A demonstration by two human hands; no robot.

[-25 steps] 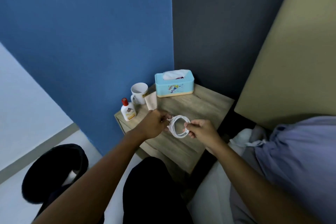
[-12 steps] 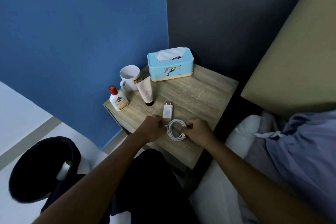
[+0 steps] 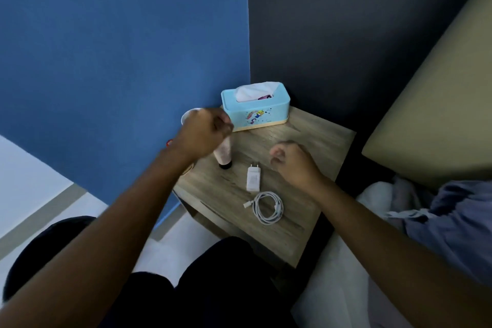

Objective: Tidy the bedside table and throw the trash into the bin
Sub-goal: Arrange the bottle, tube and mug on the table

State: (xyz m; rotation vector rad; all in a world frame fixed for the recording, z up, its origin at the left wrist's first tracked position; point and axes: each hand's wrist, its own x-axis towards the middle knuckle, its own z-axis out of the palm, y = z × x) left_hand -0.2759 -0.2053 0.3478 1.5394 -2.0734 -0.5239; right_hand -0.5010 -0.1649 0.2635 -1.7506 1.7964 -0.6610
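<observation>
A coiled white cable [image 3: 267,208] lies free on the wooden bedside table [image 3: 314,141], just below a white charger plug [image 3: 253,178]. My left hand [image 3: 205,133] is curled over the top end of a pale cream tube [image 3: 223,156], which stands on its black cap. My right hand [image 3: 290,162] hovers over the table right of the plug, fingers loosely closed on nothing. A white mug [image 3: 187,116] and a red-capped bottle [image 3: 169,142] are mostly hidden behind my left hand and wrist.
A light blue tissue box [image 3: 255,109] stands at the table's back corner against the walls. A black bin [image 3: 40,247] sits on the floor at lower left. The bed with headboard [image 3: 426,114] and blue bedding [image 3: 452,221] borders the table's right.
Both hands have let go of the coiled cable, which now lies on the table. My left hand moved up to the cream tube; my right hand lifted away to the right.
</observation>
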